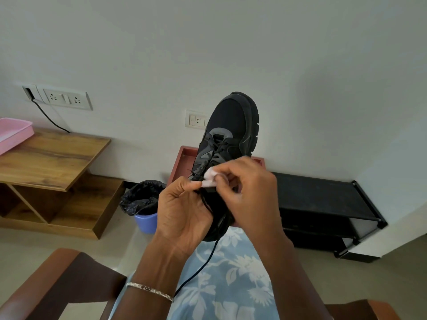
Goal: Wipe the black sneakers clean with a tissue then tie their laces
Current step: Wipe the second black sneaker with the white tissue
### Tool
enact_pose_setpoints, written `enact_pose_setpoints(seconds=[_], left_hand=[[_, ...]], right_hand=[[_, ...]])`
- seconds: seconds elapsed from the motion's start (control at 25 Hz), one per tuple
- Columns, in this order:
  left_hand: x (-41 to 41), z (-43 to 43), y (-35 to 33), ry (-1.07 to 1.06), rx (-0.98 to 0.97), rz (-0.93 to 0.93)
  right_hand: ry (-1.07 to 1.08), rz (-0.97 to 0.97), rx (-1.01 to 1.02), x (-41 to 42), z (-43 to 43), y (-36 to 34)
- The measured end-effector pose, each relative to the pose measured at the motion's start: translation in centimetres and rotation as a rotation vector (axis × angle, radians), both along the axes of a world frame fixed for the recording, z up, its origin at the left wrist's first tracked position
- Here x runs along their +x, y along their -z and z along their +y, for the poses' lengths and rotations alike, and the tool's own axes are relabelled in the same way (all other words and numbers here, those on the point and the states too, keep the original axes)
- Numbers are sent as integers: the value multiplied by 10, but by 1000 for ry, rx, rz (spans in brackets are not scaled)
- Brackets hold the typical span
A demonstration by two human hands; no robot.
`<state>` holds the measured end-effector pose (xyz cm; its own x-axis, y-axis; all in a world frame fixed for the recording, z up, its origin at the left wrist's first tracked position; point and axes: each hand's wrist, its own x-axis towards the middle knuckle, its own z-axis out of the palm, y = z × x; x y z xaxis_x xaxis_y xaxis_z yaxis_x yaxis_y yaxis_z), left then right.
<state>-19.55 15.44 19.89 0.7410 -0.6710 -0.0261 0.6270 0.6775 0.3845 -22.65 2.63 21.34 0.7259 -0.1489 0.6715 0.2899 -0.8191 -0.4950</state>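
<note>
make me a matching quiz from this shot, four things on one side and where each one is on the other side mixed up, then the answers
Things
1. tissue
2. pink tray
3. blue bin
4. loose lace

Places
A. on the wooden shelf at the left
B. hanging down over the floral cloth
C. on the floor, lined with a black bag
D. pinched in the right hand against the sneaker

Pairs: 1-D, 2-A, 3-C, 4-B
</note>
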Motion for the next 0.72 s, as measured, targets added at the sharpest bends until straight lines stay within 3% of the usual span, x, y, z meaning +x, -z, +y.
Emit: enact_pose_setpoints(seconds=[0.16,0.4,0.64,0.72], left_hand=[[1,0,1,14,31,-74],[2,3,-2,-50,49,-15],[0,0,-2,-19,99,-9],[3,2,-1,-30,93,3]], right_hand=[[155,-110,46,14,-10,-3],[-108,119,103,-18,7,10],[249,-68,17,0,-12,3],[166,-34,2,-4,-9,4]])
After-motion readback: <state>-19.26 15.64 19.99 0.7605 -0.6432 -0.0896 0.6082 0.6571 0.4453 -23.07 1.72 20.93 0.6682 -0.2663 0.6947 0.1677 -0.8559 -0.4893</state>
